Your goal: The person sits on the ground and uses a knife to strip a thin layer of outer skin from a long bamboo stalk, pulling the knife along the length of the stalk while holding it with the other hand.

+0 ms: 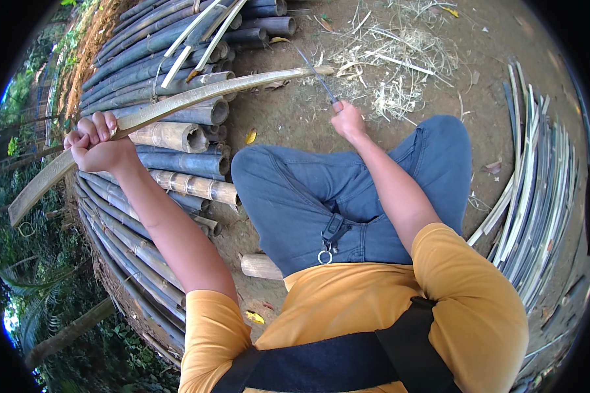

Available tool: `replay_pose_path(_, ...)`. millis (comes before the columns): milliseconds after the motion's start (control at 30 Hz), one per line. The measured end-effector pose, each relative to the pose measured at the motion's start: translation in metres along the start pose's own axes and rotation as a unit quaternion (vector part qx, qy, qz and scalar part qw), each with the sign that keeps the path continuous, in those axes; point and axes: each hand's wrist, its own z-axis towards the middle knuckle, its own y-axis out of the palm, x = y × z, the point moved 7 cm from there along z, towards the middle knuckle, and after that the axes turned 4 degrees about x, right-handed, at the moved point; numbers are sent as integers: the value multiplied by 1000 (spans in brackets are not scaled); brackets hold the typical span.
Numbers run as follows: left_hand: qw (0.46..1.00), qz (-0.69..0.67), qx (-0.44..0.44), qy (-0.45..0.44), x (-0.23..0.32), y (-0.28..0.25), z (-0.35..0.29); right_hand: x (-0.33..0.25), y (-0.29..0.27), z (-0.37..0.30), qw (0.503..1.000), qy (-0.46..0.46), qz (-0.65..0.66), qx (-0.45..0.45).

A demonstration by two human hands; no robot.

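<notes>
Sat hemmed in on both sides: stacked bamboo poles [170, 137] crowding the left, a fan of split bamboo strips [537, 183] curving along the right. Left open only a patch of bare dirt ground [282, 111] ahead of the knees, littered farther out with pale shavings [393, 65]. Kept blue-trousered legs [347, 183] folded across the middle, narrowing that gap further.

Gripped a long, flat bamboo slat [196, 97] with the left hand [97, 145], raised out over the pole stack, fingers [105, 124] wrapped fully round it, thumb side up. Ran that slat from the lower left edge, behind the fist, across the poles to a far tip above the dirt near the shavings.

Closed the right hand [347, 121] tight on a handle, fingers curled with no gap showing. Pointed a thin dark blade [318, 75] up and away from that fist, meeting the slat just short of its far tip. Could not tell whether edge bit into bamboo or merely touched.
</notes>
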Motion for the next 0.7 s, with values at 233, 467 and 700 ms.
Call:
replay_pose_path(233,1000,2,-8,1,-2,-3,6,13,-11,17,998,32,-39,23)
replay_pose_path(467,1000,14,-5,8,-3,-2,4,1,5,7,999,15,-39,-4)
replay_pose_path(700,999,28,16,15,-3,-2,6,15,-3,14,998,53,-39,24)
